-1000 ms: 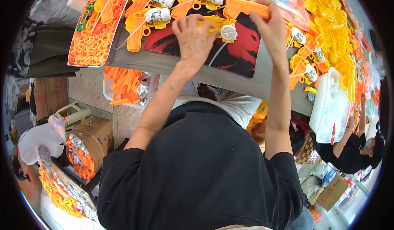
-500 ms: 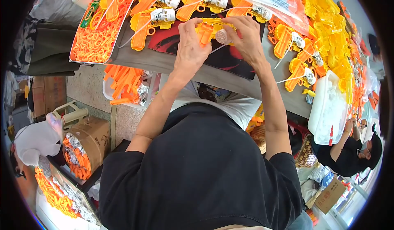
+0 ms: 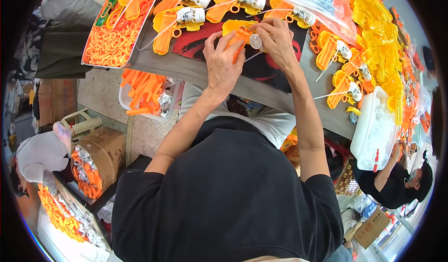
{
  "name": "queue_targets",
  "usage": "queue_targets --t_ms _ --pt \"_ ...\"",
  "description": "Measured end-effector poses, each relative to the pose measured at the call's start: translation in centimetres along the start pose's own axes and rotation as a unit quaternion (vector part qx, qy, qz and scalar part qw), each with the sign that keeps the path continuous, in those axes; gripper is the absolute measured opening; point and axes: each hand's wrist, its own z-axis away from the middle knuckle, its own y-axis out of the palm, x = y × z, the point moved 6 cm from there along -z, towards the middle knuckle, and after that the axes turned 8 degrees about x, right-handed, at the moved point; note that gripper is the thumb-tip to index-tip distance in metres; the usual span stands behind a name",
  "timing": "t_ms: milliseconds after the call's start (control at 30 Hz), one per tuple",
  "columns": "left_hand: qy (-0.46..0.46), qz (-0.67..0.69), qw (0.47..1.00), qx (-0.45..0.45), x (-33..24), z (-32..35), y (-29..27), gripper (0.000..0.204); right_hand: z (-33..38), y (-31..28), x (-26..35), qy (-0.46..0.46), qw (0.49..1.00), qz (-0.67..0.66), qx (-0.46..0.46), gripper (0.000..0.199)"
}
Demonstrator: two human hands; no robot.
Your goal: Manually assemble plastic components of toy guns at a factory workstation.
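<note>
My left hand (image 3: 221,61) is closed around an orange plastic toy-gun handle (image 3: 241,38), tilted over the dark red-and-black board (image 3: 270,73). A yellow shell half (image 3: 232,27) shows just behind the handle, partly hidden by it. My right hand (image 3: 278,41) is closed too, its thumb and fingertips pinching at a clear spoked wheel (image 3: 255,41) close to the handle's right side. Below the wheel sticks out a thin white rod (image 3: 253,56); where it joins is hidden. Half-built toy guns (image 3: 190,17) with printed white cylinders lie beyond my hands.
An orange-filled tray (image 3: 112,49) stands at the left. More toy guns (image 3: 343,84), a white tub (image 3: 371,126) of clear parts and piled yellow shells (image 3: 373,33) fill the right. A bin (image 3: 142,94) of orange strips sits below the table edge. A co-worker (image 3: 396,178) is at far right.
My left hand has turned the orange handle, lifting and tilting it away from the yellow shell. The clear wheel now faces up more openly. The whole view has shifted slightly.
</note>
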Motion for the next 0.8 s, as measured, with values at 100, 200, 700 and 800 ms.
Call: queue_targets --t_ms 100,200,700,800 --pt "0.016 0.037 0.999 -0.007 0.4 0.1 -0.3 0.023 -0.5 0.6 0.1 -0.004 0.999 0.016 0.045 0.029" --pt "0.031 0.052 0.998 0.01 1.1 -0.5 -0.9 0.023 -0.4 0.1 0.3 -0.001 0.997 0.023 0.073 0.03" --pt "0.004 0.183 0.982 0.041 2.9 -0.6 -1.0 0.021 2.0 -1.0 2.7 -0.027 0.995 -0.087 0.03 0.04" --pt "-0.022 0.166 0.986 0.019 2.7 -0.9 -0.6 0.021 2.9 -1.6 4.9 -0.098 0.993 0.069 0.02 0.042"
